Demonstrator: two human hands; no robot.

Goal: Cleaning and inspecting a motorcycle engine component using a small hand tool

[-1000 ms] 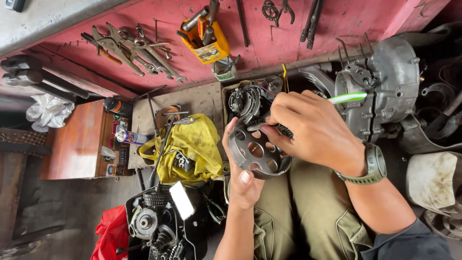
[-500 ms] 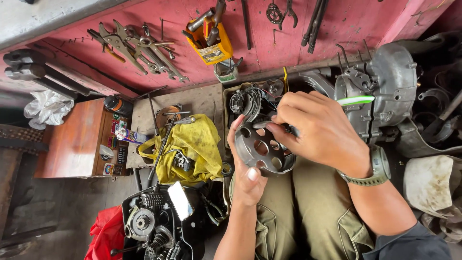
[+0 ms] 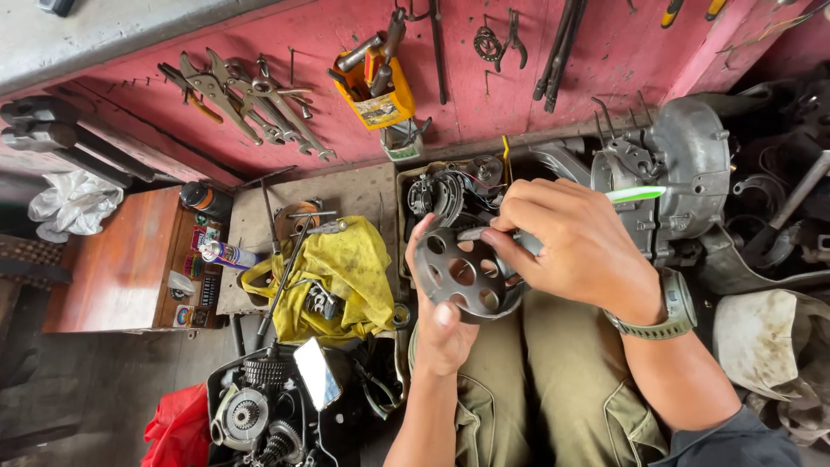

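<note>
The perforated clutch plate [image 3: 462, 275] is dull grey steel. Trousers [image 3: 553, 389] are olive green, the wristwatch [image 3: 674, 307] a matching olive. A toothbrush handle [image 3: 635, 195] shows bright green. The crumpled rag [image 3: 341, 277] is yellow, the wall [image 3: 605, 52] faded red, the hanging tool holder [image 3: 380, 99] orange-yellow.

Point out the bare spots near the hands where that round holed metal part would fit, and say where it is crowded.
Free: the brown wooden top between the white bag and spray can; the tan board above the yellow cloth. Crowded: the engine parts below the cloth, and the box of parts beyond the left hand.
</note>
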